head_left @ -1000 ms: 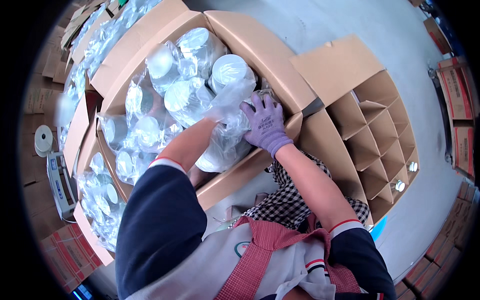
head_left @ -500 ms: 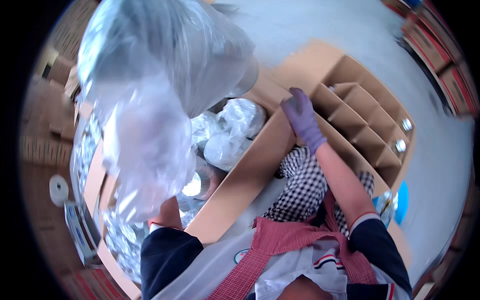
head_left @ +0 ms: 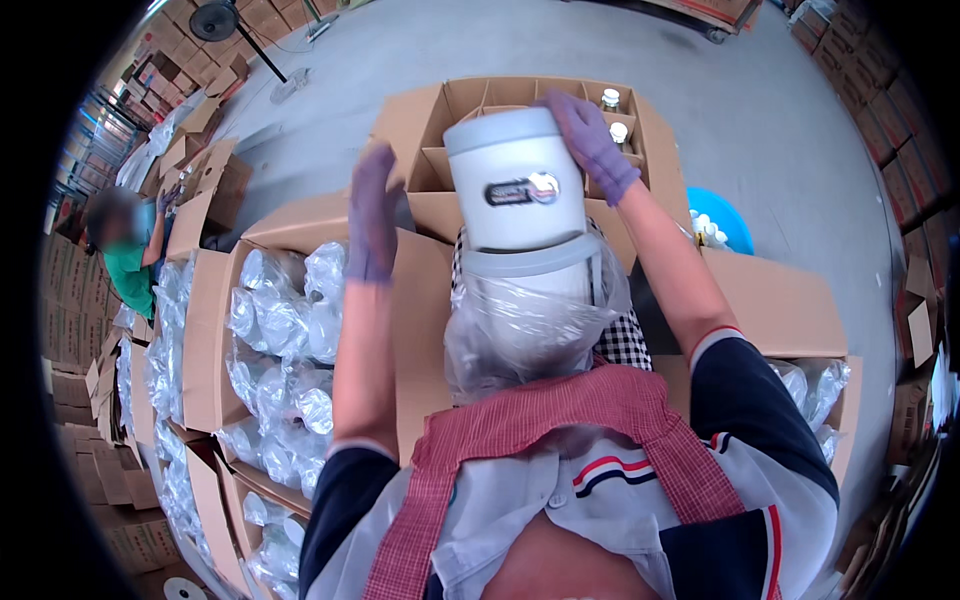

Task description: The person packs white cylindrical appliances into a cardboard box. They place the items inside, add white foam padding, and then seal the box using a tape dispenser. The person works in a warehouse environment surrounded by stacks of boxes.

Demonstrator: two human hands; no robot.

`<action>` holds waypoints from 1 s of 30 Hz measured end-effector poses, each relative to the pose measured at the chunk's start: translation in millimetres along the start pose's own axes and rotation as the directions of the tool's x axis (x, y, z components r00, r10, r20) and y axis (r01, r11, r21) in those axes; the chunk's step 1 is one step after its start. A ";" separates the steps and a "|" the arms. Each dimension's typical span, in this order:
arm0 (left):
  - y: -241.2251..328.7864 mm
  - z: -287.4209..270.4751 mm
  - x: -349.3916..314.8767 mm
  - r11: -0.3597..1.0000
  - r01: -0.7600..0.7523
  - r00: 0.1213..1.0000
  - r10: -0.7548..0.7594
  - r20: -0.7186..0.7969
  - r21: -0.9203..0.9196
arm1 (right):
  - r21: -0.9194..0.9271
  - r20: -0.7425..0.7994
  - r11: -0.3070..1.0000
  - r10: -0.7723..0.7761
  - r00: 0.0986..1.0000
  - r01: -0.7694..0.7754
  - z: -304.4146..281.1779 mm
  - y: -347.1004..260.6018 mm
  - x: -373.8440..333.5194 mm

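Observation:
Upright at my lap stands a white canister (head_left: 520, 195) with a grey lid and a dark label. Under it is a second grey-rimmed white part (head_left: 530, 262) with a side handle, wrapped in a clear plastic bag (head_left: 520, 340). My right hand (head_left: 590, 145), in a purple glove, curls over the right edge of the lid. My left hand (head_left: 374, 215), gloved too, is raised to the left of the canister, apart from it and holding nothing. Just beyond is a cardboard box with dividers (head_left: 437, 120); two white-capped bottles (head_left: 618, 132) stand in its right compartments.
Boxes of bagged items (head_left: 285, 310) line my left; another open box (head_left: 850, 400) is at my right. A blue basin (head_left: 738, 225) holds white caps. A person in green (head_left: 128, 262) works at far left, near a standing fan (head_left: 215, 20).
The large bagged bundle at the left has given way to the canister at my lap, its bag now low around it. My right hand has moved from the divided box to the lid; my left is free.

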State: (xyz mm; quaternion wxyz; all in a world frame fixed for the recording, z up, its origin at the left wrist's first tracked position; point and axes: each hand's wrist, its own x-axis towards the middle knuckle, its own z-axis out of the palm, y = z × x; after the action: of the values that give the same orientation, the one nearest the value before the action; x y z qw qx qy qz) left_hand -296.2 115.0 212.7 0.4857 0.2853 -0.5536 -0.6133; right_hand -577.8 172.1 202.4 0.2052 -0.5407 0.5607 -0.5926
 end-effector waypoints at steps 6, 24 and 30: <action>-38.9 68.7 -1.9 0.980 -0.054 0.913 -0.029 0.408 0.190 | 0.465 0.142 0.844 0.227 0.963 -0.268 -42.9 23.7 -15.3; -17.8 109.8 121.0 0.978 -0.025 0.946 -0.044 0.322 0.207 | -0.160 0.275 0.985 0.110 0.955 -0.067 -54.2 83.7 70.8; -19.0 108.7 135.2 0.902 -0.405 0.826 0.290 0.484 0.151 | 0.315 0.303 0.948 -0.052 0.951 -0.049 -49.8 63.5 75.9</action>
State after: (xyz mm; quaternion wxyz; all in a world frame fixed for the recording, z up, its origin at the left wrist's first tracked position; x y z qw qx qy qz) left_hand -447.4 33.8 244.3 0.4088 0.0872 -0.7656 -0.4890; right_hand -669.3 111.4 188.0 0.3742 -0.5866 0.4182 -0.5840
